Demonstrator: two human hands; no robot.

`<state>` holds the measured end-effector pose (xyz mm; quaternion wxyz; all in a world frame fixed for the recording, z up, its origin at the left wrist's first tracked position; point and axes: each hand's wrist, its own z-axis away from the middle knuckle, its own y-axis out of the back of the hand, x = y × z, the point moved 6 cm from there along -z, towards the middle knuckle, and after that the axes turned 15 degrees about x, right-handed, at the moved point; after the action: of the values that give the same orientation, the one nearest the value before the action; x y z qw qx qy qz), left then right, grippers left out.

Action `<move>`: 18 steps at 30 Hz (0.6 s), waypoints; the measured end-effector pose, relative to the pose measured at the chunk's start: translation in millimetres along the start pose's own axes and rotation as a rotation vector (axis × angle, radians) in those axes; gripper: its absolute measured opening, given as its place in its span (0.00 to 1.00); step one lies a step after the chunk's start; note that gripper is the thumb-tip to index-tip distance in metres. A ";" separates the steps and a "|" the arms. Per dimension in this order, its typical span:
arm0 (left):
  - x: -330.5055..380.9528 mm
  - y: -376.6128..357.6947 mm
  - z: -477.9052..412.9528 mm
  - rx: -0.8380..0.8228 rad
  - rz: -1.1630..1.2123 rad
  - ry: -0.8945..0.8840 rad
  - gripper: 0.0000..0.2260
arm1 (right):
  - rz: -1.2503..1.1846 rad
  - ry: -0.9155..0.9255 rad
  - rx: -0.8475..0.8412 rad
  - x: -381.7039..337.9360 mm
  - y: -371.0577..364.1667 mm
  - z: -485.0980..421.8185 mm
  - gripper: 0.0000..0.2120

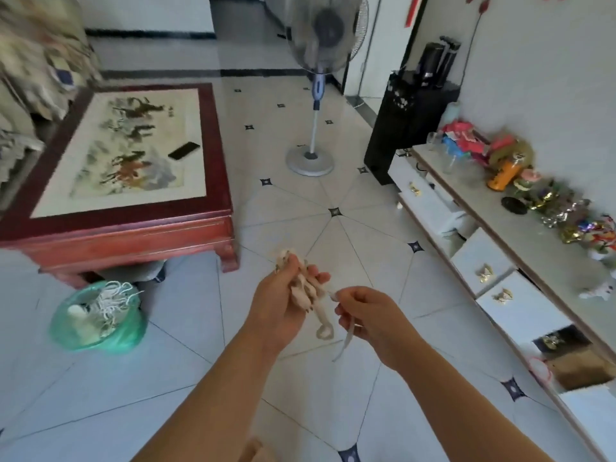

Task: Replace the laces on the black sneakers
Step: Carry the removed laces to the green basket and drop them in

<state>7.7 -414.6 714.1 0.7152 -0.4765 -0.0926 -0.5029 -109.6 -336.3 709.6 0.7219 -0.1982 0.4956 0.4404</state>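
Note:
My left hand [283, 301] grips a folded bundle of off-white shoelace [308, 291] in front of me, above the tiled floor. A loop of the lace [324, 331] hangs below the palm. My right hand [365, 315] pinches a loose end of the same lace [345, 341], which trails down from the fingers. The two hands are close together, almost touching. No black sneakers are in view.
A low red wooden table [133, 235] with a horse picture top and a phone [184, 150] stands at the left. A green plastic bag [100, 318] holding white cords lies beside it. A pedestal fan [311, 158] stands ahead. A long white cabinet [500, 271] with clutter runs along the right wall.

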 end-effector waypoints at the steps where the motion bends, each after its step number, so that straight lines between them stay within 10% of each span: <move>1: 18.5 7.6 -8.3 0.018 0.058 -0.011 0.08 | 0.065 0.009 -0.039 -3.8 -18.7 -7.9 0.07; 5: 85.6 48.0 -38.0 0.146 0.058 -0.135 0.06 | 0.306 0.078 -0.076 -18.7 -74.4 -39.2 0.06; 11: 150.8 106.6 -52.4 0.311 -0.751 -0.423 0.13 | 0.299 0.362 -0.204 -95.1 -186.1 -44.2 0.09; 18: 200.6 173.4 -53.4 0.408 -0.526 -0.372 0.02 | 0.248 0.400 -0.256 -124.6 -315.1 -60.3 0.09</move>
<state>224.9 -575.5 706.5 0.6129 -0.3676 -0.4379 -0.5454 105.0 -602.8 747.2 0.5192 -0.3089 0.5889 0.5368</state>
